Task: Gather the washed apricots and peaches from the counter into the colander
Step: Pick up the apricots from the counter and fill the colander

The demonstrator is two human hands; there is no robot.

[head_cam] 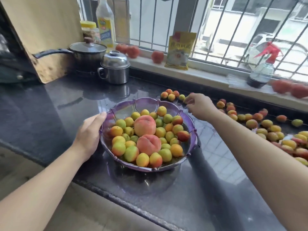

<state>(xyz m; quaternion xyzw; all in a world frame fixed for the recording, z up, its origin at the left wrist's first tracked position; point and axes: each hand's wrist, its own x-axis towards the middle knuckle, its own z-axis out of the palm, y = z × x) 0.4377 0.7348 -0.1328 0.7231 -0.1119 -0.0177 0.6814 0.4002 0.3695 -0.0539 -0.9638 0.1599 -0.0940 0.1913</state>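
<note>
- Head view: the left hand (90, 134) is bracing the purple colander (106, 120) on the dark surface (50, 104), fingers lying straight along its rim.
- The right hand (199, 105) is pinching a small apricot (186, 99) beyond the colander; its grip is curled closed on it.
- Best lifting it clear before swinging over the rim, then releasing low among the peaches (144, 125), so nothing bounces out.

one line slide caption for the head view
Left hand steadies purple plastic colander of fruit; right hand picks small apricot off dark counter.

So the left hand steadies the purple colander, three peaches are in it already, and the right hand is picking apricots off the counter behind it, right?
Not quite: the head view shows two peaches in the purple colander, not three. The rest holds: the left hand steadies its rim and the right hand is picking at apricots on the counter behind it.
</note>
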